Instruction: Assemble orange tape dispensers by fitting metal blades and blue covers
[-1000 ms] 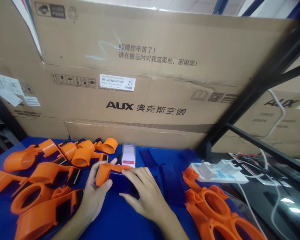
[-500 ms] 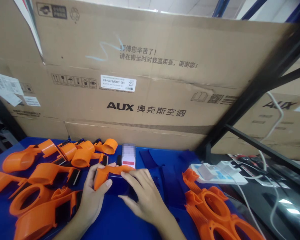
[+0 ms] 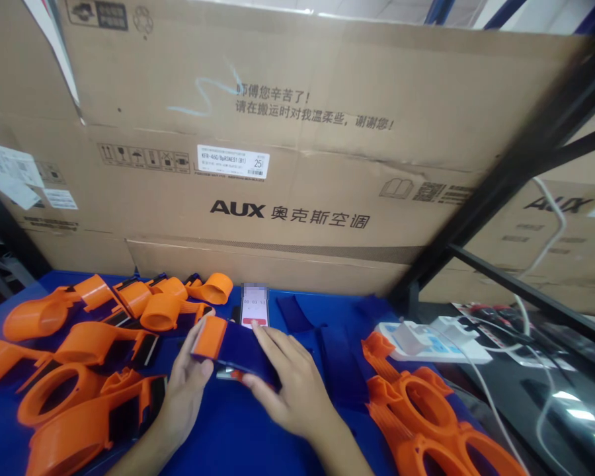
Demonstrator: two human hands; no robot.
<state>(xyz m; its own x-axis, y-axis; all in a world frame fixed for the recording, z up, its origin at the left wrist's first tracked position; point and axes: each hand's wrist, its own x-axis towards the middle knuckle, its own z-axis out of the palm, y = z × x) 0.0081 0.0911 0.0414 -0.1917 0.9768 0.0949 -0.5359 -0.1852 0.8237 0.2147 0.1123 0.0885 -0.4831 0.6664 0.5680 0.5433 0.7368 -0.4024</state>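
Between my hands is a piece with an orange end block (image 3: 211, 337) and a wide dark blue strip (image 3: 245, 348) running right from it. It looks like a tape dispenser, but its underside is hidden. My left hand (image 3: 188, 383) grips the orange end, thumb below and fingers behind. My right hand (image 3: 295, 380) is closed on the strip's right end, fingers on top and thumb underneath. A small shiny silver-and-red thing (image 3: 231, 373) shows under the strip's near edge; I cannot make out what it is.
Several orange tape dispensers (image 3: 79, 423) lie at left, more orange frames (image 3: 429, 403) at right. Dark blue strips (image 3: 344, 370) lie right of my hands. A phone (image 3: 254, 307) stands behind them. A white power strip (image 3: 434, 344) with cables and a large carton (image 3: 292, 172) border the blue table.
The held piece has turned, so the dark blue strip's broad face now shows. My left hand has tilted the orange end upright; my right thumb has closed in under the strip.
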